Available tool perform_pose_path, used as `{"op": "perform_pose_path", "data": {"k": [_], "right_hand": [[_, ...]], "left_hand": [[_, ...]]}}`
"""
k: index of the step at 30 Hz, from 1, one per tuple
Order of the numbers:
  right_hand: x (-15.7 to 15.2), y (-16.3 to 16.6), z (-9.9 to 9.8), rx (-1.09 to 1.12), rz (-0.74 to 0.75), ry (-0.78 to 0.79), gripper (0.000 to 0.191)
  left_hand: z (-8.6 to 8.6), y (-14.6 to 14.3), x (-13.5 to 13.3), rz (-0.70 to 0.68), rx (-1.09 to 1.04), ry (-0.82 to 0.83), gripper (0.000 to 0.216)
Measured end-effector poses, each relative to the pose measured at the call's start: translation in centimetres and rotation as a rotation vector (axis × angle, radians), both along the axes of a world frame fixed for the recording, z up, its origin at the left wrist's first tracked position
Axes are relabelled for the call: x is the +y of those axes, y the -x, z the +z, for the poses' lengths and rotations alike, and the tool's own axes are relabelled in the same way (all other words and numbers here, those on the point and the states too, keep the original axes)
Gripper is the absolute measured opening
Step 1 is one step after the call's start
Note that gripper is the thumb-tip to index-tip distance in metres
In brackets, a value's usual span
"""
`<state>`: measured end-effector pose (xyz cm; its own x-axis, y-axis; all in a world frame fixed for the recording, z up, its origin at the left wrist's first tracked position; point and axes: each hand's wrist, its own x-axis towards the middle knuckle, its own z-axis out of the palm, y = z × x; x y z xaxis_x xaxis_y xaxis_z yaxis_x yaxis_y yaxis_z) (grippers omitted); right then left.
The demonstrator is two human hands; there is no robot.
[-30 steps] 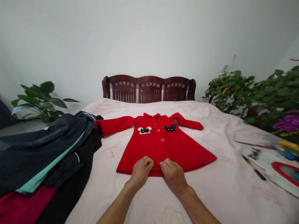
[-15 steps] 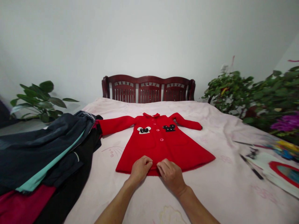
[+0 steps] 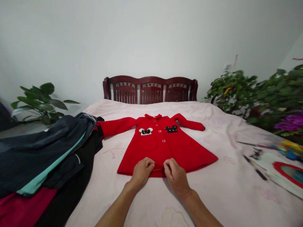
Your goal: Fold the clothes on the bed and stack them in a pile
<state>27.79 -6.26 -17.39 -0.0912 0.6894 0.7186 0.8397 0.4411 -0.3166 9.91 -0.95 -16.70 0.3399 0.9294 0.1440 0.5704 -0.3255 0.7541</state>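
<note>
A red coat (image 3: 151, 138) with round buttons, a collar and black-and-white mouse-like patches lies front up, its hem towards me. Its left-side sleeve stretches out to a pile of clothes; the other sleeve is bent. My left hand (image 3: 142, 170) is closed at the middle of the hem, thumb and fingers pinching the cloth. Just to its right, my right hand (image 3: 175, 176) is also closed on the hem, fingers curled in a pinch. A short stretch of hem shows between the two hands.
Dark clothes (image 3: 63, 151) with a turquoise stripe are heaped at the left on the pale pink bedsheet (image 3: 113, 195). A knife-like black-handled tool (image 3: 255, 168) and a red-rimmed oval item (image 3: 290, 173) lie at right. Behind are a wooden headboard (image 3: 151, 90) and potted plants (image 3: 233, 91).
My right hand has shifted slightly to the right along the hem, widening the space between the hands. My left hand and the coat have stayed nearly in place.
</note>
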Motion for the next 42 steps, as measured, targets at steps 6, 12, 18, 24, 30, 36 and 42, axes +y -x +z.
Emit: {"op": "perform_pose_path", "data": {"k": [6, 12, 18, 24, 30, 36, 42], "right_hand": [[-2.9, 0.3, 0.8, -0.007, 0.295, 0.2, 0.034], [-2.5, 1.5, 0.3, -0.161, 0.348, 0.182, 0.017], [-0.9, 1.0, -1.1, -0.256, 0.09, 0.049, 0.022], [-0.9, 1.7, -1.2, -0.408, 0.027, -0.01, 0.018], [-0.3, 3.0, -1.2, -0.498, -0.04, -0.039, 0.024], [-0.7, 2.1, -1.0, -0.351, 0.019, -0.017, 0.018], [-1.7, -1.0, 0.3, -0.025, 0.095, 0.029, 0.016]], "left_hand": [[-0.6, 0.4, 0.2, -0.045, -0.043, -0.023, 0.021], [-0.3, 1.6, 0.4, -0.237, -0.154, 0.005, 0.028], [0.7, 3.3, 0.4, -0.197, -0.008, -0.052, 0.032], [1.8, 6.2, -0.2, -0.18, 0.174, -0.158, 0.031], [1.0, 8.0, -0.8, -0.08, 0.141, -0.21, 0.017], [0.2, 8.0, -1.0, -0.059, 0.122, -0.249, 0.016], [0.3, 7.8, -1.2, -0.05, 0.164, -0.298, 0.021]]}}
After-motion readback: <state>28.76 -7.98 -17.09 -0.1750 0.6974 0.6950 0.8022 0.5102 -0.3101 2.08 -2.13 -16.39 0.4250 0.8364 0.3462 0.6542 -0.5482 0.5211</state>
